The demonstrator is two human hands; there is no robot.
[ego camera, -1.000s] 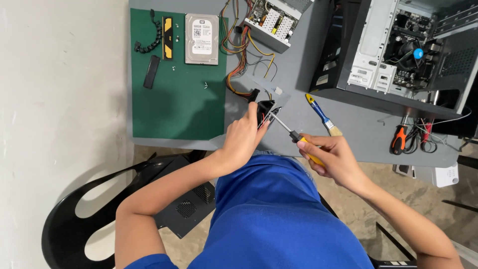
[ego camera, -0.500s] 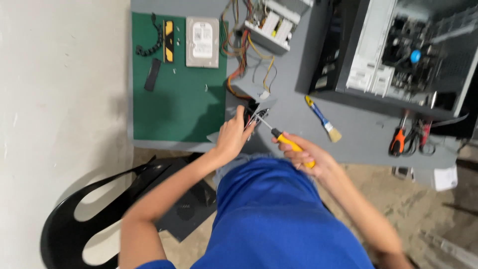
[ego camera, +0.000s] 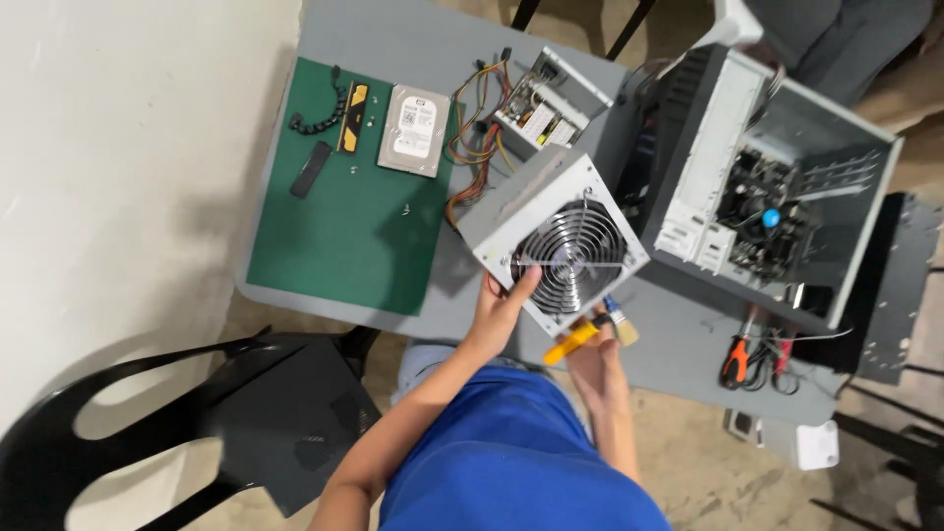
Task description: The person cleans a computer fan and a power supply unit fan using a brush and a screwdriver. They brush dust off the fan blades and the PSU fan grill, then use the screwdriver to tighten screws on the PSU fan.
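A grey power supply cover with a round fan grille [ego camera: 560, 241] is lifted above the grey table [ego camera: 413, 39]. My left hand [ego camera: 501, 300] grips its lower left edge. My right hand [ego camera: 590, 354] sits under the cover's lower corner and holds a screwdriver with a yellow handle [ego camera: 570, 342]. Behind the cover lies the open power supply body [ego camera: 536, 108] with a bundle of coloured wires [ego camera: 472, 147].
A green mat [ego camera: 334, 226] carries a hard drive [ego camera: 415, 130], a memory stick [ego camera: 352, 103] and small black parts. An open computer case [ego camera: 767, 187] stands at the right, pliers [ego camera: 737, 359] in front of it. A black chair [ego camera: 187, 423] is at lower left.
The fan cover now stands raised in my left hand; earlier both hands worked at a small part with the screwdriver tip. The camera has moved closer.
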